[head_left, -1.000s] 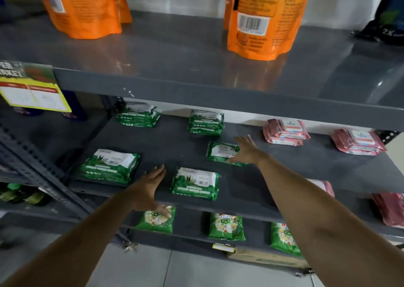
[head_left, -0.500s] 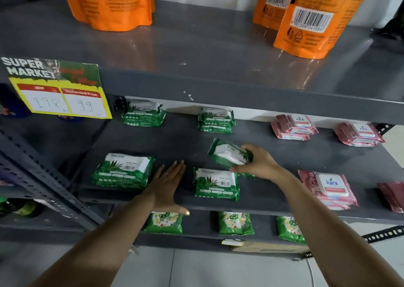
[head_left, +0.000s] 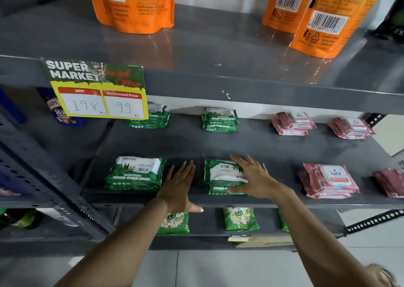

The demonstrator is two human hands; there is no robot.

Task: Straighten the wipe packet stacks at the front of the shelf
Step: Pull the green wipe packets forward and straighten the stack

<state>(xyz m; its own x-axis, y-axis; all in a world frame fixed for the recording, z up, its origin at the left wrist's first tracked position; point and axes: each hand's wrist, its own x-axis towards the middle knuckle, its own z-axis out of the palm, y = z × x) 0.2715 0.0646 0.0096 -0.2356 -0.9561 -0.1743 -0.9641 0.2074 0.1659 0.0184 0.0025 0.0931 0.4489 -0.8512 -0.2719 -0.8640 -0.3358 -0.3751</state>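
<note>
Pressing a green wipe packet (head_left: 225, 175) down onto the middle stack at the front of the shelf (head_left: 273, 201), the right hand (head_left: 253, 179) lies spread over the packet's right half, thumb at its near edge — fingers wide, not gripping. The left hand (head_left: 180, 186) rests flat and open on bare shelf just left of the stack, holding nothing, with another green stack (head_left: 135, 173) beyond it. The top packet appears turned the opposite way to its neighbour, its print upside down, and the packet beneath shows along the near side. Doing this step well likely means bringing the left palm against the stack's left side while the right squares the other — edges flush, near side parallel to the shelf lip. The pink packets (head_left: 329, 180) to the right sit askew and probably need the same.
</note>
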